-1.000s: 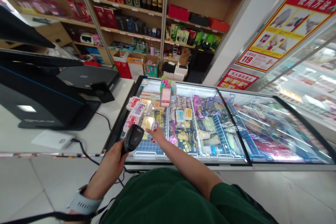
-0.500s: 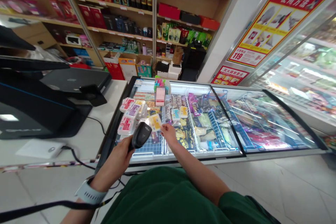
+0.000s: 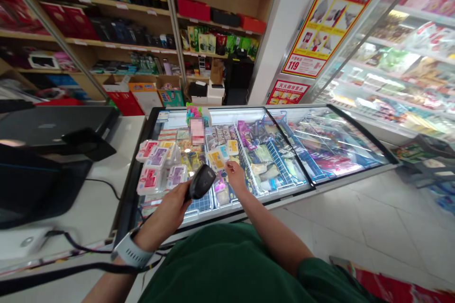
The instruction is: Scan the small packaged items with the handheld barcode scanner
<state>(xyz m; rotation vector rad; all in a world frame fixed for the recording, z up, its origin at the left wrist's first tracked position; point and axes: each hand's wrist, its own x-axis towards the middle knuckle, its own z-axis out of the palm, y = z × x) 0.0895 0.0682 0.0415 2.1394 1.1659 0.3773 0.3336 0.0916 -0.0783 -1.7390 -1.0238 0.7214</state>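
Note:
My left hand (image 3: 169, 214) is wrapped round a black handheld scanner (image 3: 202, 182), whose head points up and right over the freezer's glass top. My right hand (image 3: 234, 173) is closed on the lower right edge of a yellow-labelled pack (image 3: 215, 160), just beyond the scanner. Behind that pack lie a blue-labelled pack (image 3: 223, 151) and another yellow-labelled one (image 3: 232, 147). To the left, clear packs with red labels (image 3: 148, 178) and purple labels (image 3: 157, 156) are piled on the glass.
The chest freezer (image 3: 284, 194) extends to the right, with baskets of bagged goods under its glass. At left, a white counter (image 3: 103, 184) bears a black device (image 3: 31, 175) and cables. A pink card (image 3: 196, 131) stands at the freezer's back; shelves rise behind.
The view has swung to the right. My right hand and the yellow-labelled pack are now nearer the blue-labelled one. A purple-labelled pack beside the scanner now shows more fully.

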